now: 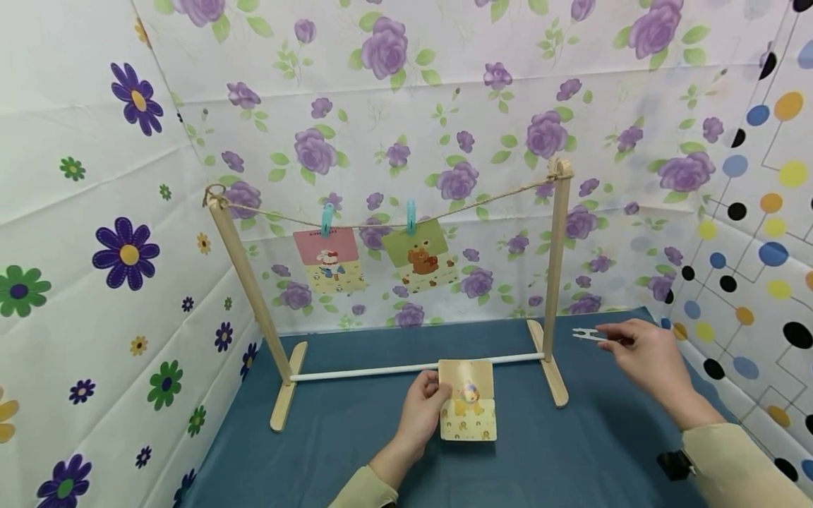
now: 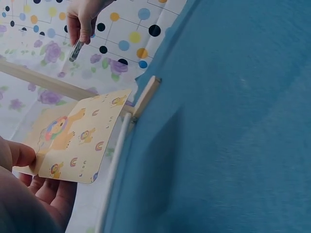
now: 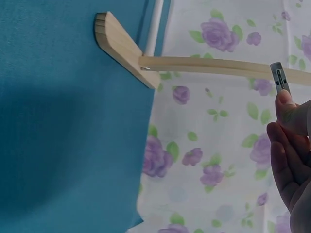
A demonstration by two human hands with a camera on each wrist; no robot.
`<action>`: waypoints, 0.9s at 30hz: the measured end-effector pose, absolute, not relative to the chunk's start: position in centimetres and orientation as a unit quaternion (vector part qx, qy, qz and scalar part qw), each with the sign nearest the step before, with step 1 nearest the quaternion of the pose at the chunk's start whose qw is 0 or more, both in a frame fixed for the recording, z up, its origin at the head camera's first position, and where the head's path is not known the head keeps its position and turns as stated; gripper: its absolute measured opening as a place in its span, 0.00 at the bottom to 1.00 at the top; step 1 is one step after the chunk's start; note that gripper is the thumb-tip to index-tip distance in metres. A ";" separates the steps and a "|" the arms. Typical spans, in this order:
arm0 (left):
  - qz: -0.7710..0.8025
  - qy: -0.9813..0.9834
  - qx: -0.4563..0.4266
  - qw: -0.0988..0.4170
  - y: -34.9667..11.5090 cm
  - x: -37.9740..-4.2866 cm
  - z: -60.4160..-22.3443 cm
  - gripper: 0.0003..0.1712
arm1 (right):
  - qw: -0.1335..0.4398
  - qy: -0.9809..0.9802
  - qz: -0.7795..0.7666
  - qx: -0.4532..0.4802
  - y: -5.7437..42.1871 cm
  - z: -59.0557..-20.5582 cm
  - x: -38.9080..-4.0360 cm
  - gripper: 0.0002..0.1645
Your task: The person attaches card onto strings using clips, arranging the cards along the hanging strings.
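Note:
Between thumb and fingers, my left hand (image 1: 419, 413) holds a yellow card (image 1: 466, 416) with a lion print by its left edge, above the blue cloth. The left wrist view shows the thumb on the face of the card (image 2: 80, 136) and fingers behind it. To the right of the wooden stand, my right hand (image 1: 651, 356) pinches a pale grey clothespin (image 1: 589, 334), its tips pointing left. On the twine (image 1: 489, 200), two blue clothespins (image 1: 411, 216) hold a pink-and-yellow card (image 1: 330, 261) and a green bear card (image 1: 420, 257).
Two wooden posts (image 1: 557, 268) on flat feet (image 1: 288, 388) carry the twine, with a white rod (image 1: 381, 370) joining them low down. A blue cloth (image 1: 343, 458) covers the table. Patterned sheets (image 1: 419, 85) stand behind and at both sides.

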State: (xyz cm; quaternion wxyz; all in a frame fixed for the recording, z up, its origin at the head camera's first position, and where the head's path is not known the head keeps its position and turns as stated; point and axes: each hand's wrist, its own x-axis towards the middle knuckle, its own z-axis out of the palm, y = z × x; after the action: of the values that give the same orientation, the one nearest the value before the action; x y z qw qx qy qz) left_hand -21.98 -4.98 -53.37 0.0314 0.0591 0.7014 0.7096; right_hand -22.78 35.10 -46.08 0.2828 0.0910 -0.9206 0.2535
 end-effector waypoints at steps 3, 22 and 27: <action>0.710 0.701 0.069 0.023 -4.7 -22.2 -52.5 0.15 | 0.304 -0.915 0.244 0.104 35.0 -45.2 -23.0 0.15; 0.731 0.673 0.114 -0.010 -3.1 -24.2 -47.0 0.11 | 0.355 -0.901 0.184 0.168 33.4 -38.0 -23.8 0.13; 0.735 0.668 0.117 -0.015 -3.1 -24.5 -46.0 0.11 | 0.367 -0.893 0.183 0.184 33.2 -37.3 -23.9 0.13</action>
State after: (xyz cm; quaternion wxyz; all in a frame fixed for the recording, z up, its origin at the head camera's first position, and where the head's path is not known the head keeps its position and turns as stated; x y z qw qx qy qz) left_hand -24.48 -3.05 -46.04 -0.0147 0.1172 0.6678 0.7349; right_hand -23.93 33.19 -37.31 0.3673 0.1840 -0.8932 0.1828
